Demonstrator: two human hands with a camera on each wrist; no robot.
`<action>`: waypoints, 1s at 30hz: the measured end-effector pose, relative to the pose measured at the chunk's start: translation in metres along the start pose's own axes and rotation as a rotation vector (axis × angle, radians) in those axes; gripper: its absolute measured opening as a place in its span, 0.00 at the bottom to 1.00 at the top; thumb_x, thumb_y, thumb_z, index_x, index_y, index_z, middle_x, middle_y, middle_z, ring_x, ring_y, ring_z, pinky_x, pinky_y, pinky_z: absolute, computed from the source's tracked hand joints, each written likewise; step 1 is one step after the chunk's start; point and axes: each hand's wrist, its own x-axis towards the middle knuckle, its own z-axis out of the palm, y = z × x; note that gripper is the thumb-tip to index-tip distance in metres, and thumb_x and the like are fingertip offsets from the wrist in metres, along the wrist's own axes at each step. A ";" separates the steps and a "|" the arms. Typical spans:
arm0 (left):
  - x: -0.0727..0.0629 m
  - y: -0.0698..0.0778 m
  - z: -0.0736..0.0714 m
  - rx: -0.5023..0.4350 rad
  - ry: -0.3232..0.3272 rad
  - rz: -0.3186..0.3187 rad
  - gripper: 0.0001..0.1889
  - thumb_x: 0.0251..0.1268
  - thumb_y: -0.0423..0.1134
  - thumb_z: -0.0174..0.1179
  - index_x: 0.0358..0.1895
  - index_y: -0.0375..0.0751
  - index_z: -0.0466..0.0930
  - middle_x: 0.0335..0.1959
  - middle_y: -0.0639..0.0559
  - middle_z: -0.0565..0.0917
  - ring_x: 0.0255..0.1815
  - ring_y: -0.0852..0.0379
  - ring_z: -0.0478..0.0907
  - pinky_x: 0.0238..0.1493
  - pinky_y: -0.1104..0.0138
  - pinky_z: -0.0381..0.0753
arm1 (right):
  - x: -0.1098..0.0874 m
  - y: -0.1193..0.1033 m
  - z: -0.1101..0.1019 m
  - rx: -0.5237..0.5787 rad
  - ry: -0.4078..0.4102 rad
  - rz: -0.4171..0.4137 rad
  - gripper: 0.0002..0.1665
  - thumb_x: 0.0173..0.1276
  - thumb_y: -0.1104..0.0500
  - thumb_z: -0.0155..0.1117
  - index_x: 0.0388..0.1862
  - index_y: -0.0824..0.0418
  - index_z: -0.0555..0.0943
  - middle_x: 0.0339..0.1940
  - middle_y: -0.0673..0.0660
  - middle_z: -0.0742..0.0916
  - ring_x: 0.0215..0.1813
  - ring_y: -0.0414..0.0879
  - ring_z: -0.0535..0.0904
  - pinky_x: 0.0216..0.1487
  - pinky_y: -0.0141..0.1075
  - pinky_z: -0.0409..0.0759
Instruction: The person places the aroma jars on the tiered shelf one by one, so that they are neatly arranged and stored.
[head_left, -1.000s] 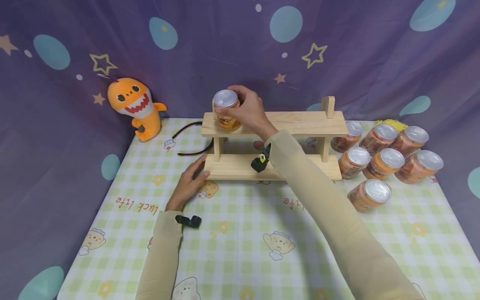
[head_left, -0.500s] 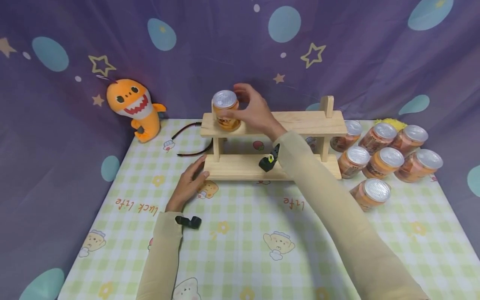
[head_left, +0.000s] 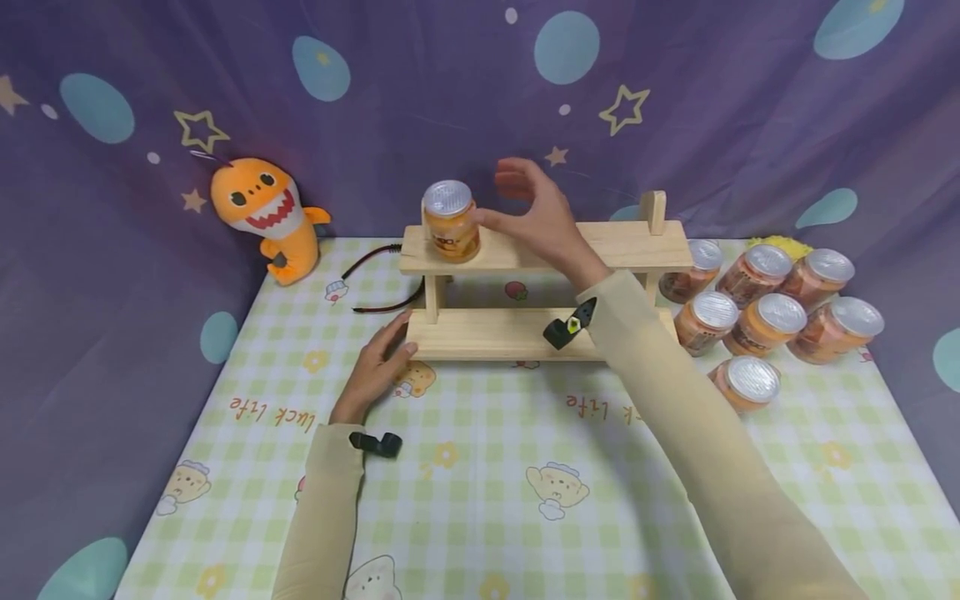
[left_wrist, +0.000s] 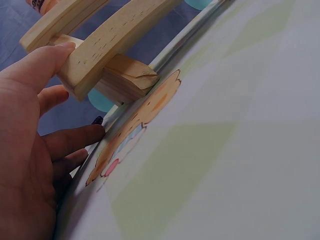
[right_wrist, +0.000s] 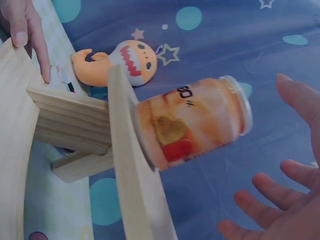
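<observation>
An orange-labelled can [head_left: 453,223] with a silver lid stands upright on the left end of the upper board of a two-tier wooden shelf [head_left: 592,242]. To its right is my right hand [head_left: 543,212], fingers spread and loosely bent, holding nothing. A gap shows between that hand [right_wrist: 285,200] and the can [right_wrist: 192,120] in the right wrist view. My left hand [head_left: 372,375] rests against the left end of the lower board. In the left wrist view, the thumb of the left hand [left_wrist: 30,135] touches the board's end [left_wrist: 82,70], its other fingers extended beside it.
Several similar cans [head_left: 767,325] stand grouped right of the shelf, one nearer the front [head_left: 750,383]. An orange shark plush [head_left: 277,218] leans at the back left. A dark cord [head_left: 375,258] lies left of the shelf. A patterned curtain [head_left: 420,108] hangs behind the checked tablecloth [head_left: 480,517].
My right hand has let go of the can and drawn away to the right, its fingers spreading. The can stays on the upper board. My left hand has kept its place.
</observation>
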 end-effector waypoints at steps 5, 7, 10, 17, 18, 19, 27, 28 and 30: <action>0.000 0.001 0.000 -0.008 0.000 -0.008 0.31 0.75 0.39 0.56 0.78 0.43 0.59 0.79 0.38 0.61 0.82 0.38 0.54 0.82 0.44 0.49 | -0.010 -0.003 -0.014 -0.008 0.048 -0.039 0.42 0.60 0.53 0.77 0.71 0.53 0.70 0.68 0.56 0.80 0.69 0.50 0.77 0.71 0.41 0.75; 0.000 0.001 0.000 -0.011 0.000 -0.003 0.31 0.75 0.39 0.55 0.78 0.43 0.59 0.79 0.38 0.61 0.82 0.38 0.54 0.82 0.44 0.49 | -0.015 -0.004 -0.020 -0.017 0.066 -0.044 0.41 0.60 0.53 0.76 0.71 0.54 0.70 0.66 0.56 0.81 0.68 0.49 0.78 0.70 0.40 0.76; 0.000 0.001 -0.001 -0.015 -0.003 0.001 0.31 0.75 0.39 0.55 0.78 0.42 0.59 0.79 0.38 0.60 0.82 0.38 0.54 0.82 0.43 0.49 | -0.021 -0.006 -0.028 -0.021 0.083 -0.045 0.41 0.61 0.54 0.76 0.72 0.54 0.70 0.66 0.57 0.81 0.67 0.49 0.78 0.70 0.41 0.76; 0.000 0.002 -0.001 -0.023 -0.003 0.005 0.31 0.75 0.38 0.55 0.78 0.42 0.59 0.79 0.37 0.61 0.82 0.37 0.54 0.81 0.43 0.49 | -0.039 -0.016 -0.047 0.027 0.114 -0.057 0.39 0.62 0.56 0.75 0.71 0.53 0.70 0.66 0.58 0.80 0.67 0.49 0.78 0.71 0.47 0.74; 0.000 0.001 -0.001 -0.023 -0.003 0.006 0.31 0.75 0.38 0.55 0.78 0.42 0.59 0.79 0.37 0.61 0.82 0.37 0.54 0.82 0.43 0.49 | -0.043 -0.018 -0.049 0.038 0.120 -0.062 0.39 0.62 0.56 0.75 0.71 0.54 0.70 0.66 0.58 0.80 0.67 0.49 0.78 0.71 0.47 0.74; 0.000 0.001 0.000 -0.024 -0.003 0.007 0.31 0.75 0.38 0.55 0.78 0.42 0.59 0.79 0.37 0.61 0.82 0.37 0.54 0.82 0.44 0.49 | -0.046 -0.020 -0.052 0.044 0.126 -0.058 0.39 0.62 0.56 0.75 0.71 0.53 0.70 0.66 0.57 0.80 0.67 0.49 0.77 0.72 0.47 0.73; 0.001 -0.001 0.000 -0.021 0.001 0.009 0.31 0.75 0.38 0.55 0.78 0.42 0.60 0.79 0.37 0.61 0.82 0.37 0.54 0.82 0.43 0.49 | -0.068 -0.027 -0.070 -0.043 0.195 -0.043 0.40 0.61 0.53 0.76 0.71 0.50 0.70 0.66 0.55 0.81 0.69 0.47 0.76 0.70 0.46 0.72; 0.001 -0.001 0.000 -0.023 0.000 0.009 0.31 0.75 0.38 0.56 0.78 0.43 0.60 0.79 0.37 0.61 0.82 0.38 0.54 0.82 0.44 0.49 | -0.070 -0.026 -0.072 -0.049 0.205 -0.049 0.40 0.61 0.54 0.76 0.71 0.50 0.70 0.66 0.55 0.81 0.69 0.46 0.77 0.69 0.46 0.73; 0.000 -0.001 0.000 -0.025 0.000 0.008 0.31 0.75 0.38 0.56 0.78 0.43 0.60 0.79 0.38 0.61 0.82 0.38 0.54 0.82 0.44 0.49 | -0.075 -0.026 -0.076 -0.055 0.225 -0.050 0.40 0.61 0.55 0.76 0.71 0.50 0.70 0.66 0.56 0.81 0.68 0.46 0.77 0.69 0.45 0.73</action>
